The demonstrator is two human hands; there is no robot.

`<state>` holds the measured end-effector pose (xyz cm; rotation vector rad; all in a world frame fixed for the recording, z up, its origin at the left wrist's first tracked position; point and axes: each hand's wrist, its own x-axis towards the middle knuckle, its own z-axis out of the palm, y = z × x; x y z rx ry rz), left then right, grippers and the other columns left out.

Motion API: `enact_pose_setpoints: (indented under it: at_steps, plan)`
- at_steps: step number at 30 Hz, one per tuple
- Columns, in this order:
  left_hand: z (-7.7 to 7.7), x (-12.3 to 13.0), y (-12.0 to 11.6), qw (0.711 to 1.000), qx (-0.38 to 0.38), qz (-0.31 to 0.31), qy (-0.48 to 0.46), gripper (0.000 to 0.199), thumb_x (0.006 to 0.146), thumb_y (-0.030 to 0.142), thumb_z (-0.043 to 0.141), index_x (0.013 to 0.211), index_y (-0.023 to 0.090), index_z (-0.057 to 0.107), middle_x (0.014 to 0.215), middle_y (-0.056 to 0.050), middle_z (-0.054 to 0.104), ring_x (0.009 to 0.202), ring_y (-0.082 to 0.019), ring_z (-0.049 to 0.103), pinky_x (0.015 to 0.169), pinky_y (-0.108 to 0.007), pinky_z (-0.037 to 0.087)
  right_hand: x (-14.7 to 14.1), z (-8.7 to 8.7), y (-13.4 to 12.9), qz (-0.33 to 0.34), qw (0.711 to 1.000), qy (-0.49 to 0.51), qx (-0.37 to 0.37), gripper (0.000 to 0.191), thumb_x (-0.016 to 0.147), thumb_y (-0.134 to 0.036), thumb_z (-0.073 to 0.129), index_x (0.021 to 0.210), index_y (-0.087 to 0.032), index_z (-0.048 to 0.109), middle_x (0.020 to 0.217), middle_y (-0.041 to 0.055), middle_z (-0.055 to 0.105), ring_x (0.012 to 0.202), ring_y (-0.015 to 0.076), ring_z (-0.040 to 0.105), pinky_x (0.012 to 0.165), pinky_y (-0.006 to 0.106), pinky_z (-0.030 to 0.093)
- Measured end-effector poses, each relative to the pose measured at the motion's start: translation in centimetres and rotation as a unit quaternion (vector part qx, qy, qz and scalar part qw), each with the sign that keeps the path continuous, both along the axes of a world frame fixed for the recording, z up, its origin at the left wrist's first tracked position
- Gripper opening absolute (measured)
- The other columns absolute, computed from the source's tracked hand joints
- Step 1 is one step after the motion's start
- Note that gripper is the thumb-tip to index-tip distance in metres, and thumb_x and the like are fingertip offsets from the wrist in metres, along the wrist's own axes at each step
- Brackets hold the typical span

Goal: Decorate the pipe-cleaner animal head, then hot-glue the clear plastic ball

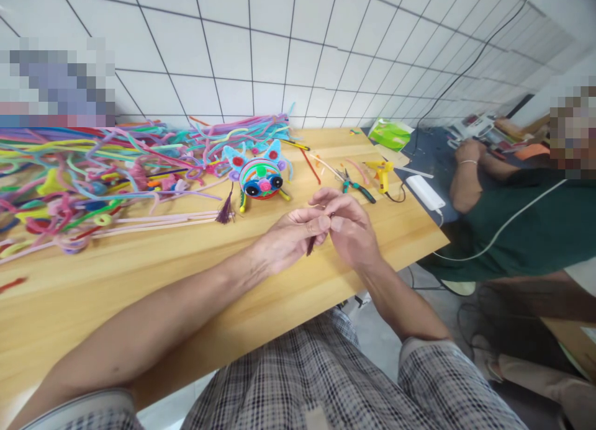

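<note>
Over the front part of the wooden table, my left hand (294, 236) and my right hand (354, 231) meet with fingertips pinched together. Between them is a small dark tassel (310, 246), its strands hanging below the fingers and its top mostly covered by them. Just behind my hands, a colourful pipe-cleaner animal head (263, 177) stands on the table, with blue ears, black eyes and a pink nose. A purple tassel (225, 210) lies at its left side.
Heaped pipe cleaners (139, 169) cover the table's left and back. Pliers (357, 188), a yellow glue gun (382, 174) and a green packet (390, 134) lie to the right. A white power strip (425, 193) sits near a co-worker's arm (469, 185). A tiled wall (274, 58) bounds the back.
</note>
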<state>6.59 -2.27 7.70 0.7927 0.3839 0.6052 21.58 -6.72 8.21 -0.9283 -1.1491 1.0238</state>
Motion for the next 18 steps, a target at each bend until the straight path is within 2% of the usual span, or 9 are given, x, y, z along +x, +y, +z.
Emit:
enact_pose_setpoints:
  at_steps: [3, 7, 11, 15, 18]
  plan:
    - [-0.2, 0.0, 0.0, 1.0, 0.005, 0.0, 0.005, 0.059, 0.054, 0.064, 0.107, 0.07, 0.017, 0.075, 0.059, 0.002, 0.056, 0.055, -0.008, 0.048, 0.046, -0.02, 0.031, -0.1, 0.0, 0.0, -0.003, 1.0, 0.006, -0.014, 0.03, 0.072, -0.053, 0.092, 0.08, -0.031, 0.074, 0.114, 0.0036, 0.072, 0.113, 0.0266, 0.071, 0.087, 0.043, 0.064]
    - [-0.3, -0.1, 0.1, 1.0, -0.001, -0.003, 0.013, 0.061, 0.053, 0.065, 0.107, 0.068, 0.017, 0.072, 0.06, 0.002, 0.058, 0.052, -0.006, 0.046, 0.044, -0.019, 0.028, -0.3, -0.2, 0.0, -0.001, 1.0, 0.015, -0.016, 0.027, 0.074, -0.047, 0.091, 0.079, -0.03, 0.071, 0.112, 0.0026, 0.073, 0.106, 0.0238, 0.071, 0.085, 0.041, 0.064]
    - [-0.6, 0.1, 0.0, 1.0, -0.014, 0.005, 0.011, 0.063, 0.051, 0.063, 0.108, 0.067, 0.016, 0.07, 0.058, 0.002, 0.058, 0.052, -0.007, 0.048, 0.045, -0.019, 0.032, -0.4, -0.3, -0.1, 0.007, 0.999, 0.04, -0.034, 0.023, 0.075, -0.042, 0.089, 0.077, -0.029, 0.071, 0.11, 0.0024, 0.073, 0.1, 0.0208, 0.072, 0.075, 0.034, 0.063]
    - [-1.1, 0.3, 0.0, 0.999, -0.034, 0.015, 0.006, 0.062, 0.051, 0.061, 0.109, 0.07, 0.017, 0.069, 0.059, 0.002, 0.059, 0.054, -0.009, 0.052, 0.047, -0.021, 0.036, -0.6, -0.1, -0.1, 0.007, 0.995, 0.059, -0.083, 0.026, 0.073, -0.044, 0.089, 0.074, -0.026, 0.069, 0.107, 0.0034, 0.074, 0.075, 0.0161, 0.065, 0.053, 0.029, 0.055]
    - [-1.6, 0.4, 0.2, 0.999, -0.035, 0.02, 0.009, 0.06, 0.055, 0.06, 0.108, 0.073, 0.017, 0.07, 0.063, 0.002, 0.061, 0.055, -0.009, 0.053, 0.049, -0.022, 0.037, -0.5, -0.1, 0.3, 0.005, 0.993, 0.06, -0.102, 0.027, 0.074, -0.046, 0.088, 0.077, -0.026, 0.07, 0.102, 0.0019, 0.076, 0.06, 0.0117, 0.056, 0.049, 0.029, 0.052]
